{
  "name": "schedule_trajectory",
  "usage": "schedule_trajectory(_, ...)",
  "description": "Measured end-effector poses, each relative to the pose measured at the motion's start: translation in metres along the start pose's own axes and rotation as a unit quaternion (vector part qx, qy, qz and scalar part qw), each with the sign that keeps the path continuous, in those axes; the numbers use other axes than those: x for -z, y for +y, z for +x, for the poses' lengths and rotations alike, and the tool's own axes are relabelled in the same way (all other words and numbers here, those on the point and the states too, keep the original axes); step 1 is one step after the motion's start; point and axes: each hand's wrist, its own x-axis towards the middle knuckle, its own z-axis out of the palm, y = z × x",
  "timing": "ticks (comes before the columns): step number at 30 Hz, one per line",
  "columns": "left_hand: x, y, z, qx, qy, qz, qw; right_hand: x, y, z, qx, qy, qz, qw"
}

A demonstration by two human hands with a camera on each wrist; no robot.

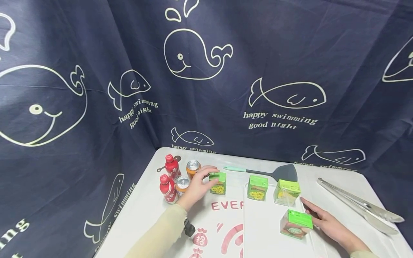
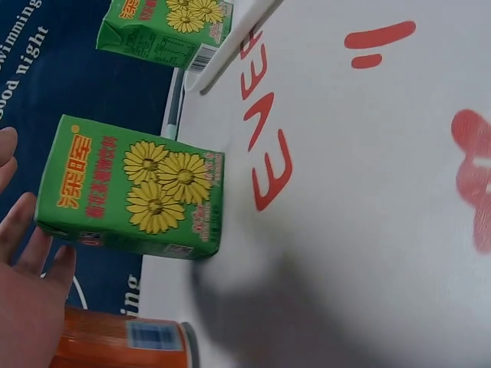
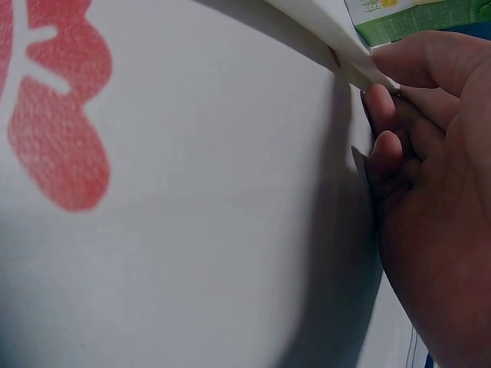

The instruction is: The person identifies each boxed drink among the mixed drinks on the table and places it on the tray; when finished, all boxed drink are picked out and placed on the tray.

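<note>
My left hand [image 1: 200, 184] is at a green drink carton [image 1: 217, 184] with yellow flowers, which stands upright on the table. The fingers are loosely bent beside and over the carton's top, and in the left wrist view the fingertips are right at its top end. On the right, my right hand [image 1: 330, 226] holds the right rim of a white tray [image 1: 262, 229], fingertips curled at its edge. The tray carries a similar flowered carton [image 1: 257, 188], a yellow-green carton [image 1: 287, 192] and a brown-and-green carton [image 1: 296, 224], the last close to my right thumb.
Left of my left hand stand two red bottles [image 1: 168, 190] and two orange cans [image 1: 193, 168], with a small dark spoon [image 1: 175, 158] behind. A grey spatula [image 1: 285, 172] lies at the back. Metal tongs [image 1: 364, 206] lie at right. Dark cloth [image 1: 206, 100] hangs behind the table.
</note>
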Motion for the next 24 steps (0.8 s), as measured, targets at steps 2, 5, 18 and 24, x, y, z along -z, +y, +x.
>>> schedule_trajectory(2,-0.002,-0.002,-0.001,0.006,0.009,-0.007,0.9999,0.0,-0.001,0.0,-0.008,0.0,0.001,1.0)
schedule_trajectory(5,-0.005,-0.009,-0.003,0.016,0.016,-0.012,0.9997,-0.001,-0.002,-0.001,-0.008,-0.002,0.01,1.0)
schedule_trajectory(18,-0.014,-0.027,-0.011,0.046,0.026,-0.051,0.9973,-0.003,-0.007,0.0,-0.027,-0.001,-0.009,1.0)
schedule_trajectory(24,-0.019,-0.03,-0.012,0.065,0.034,-0.079,0.9941,-0.002,-0.006,-0.001,-0.02,0.001,-0.013,1.0)
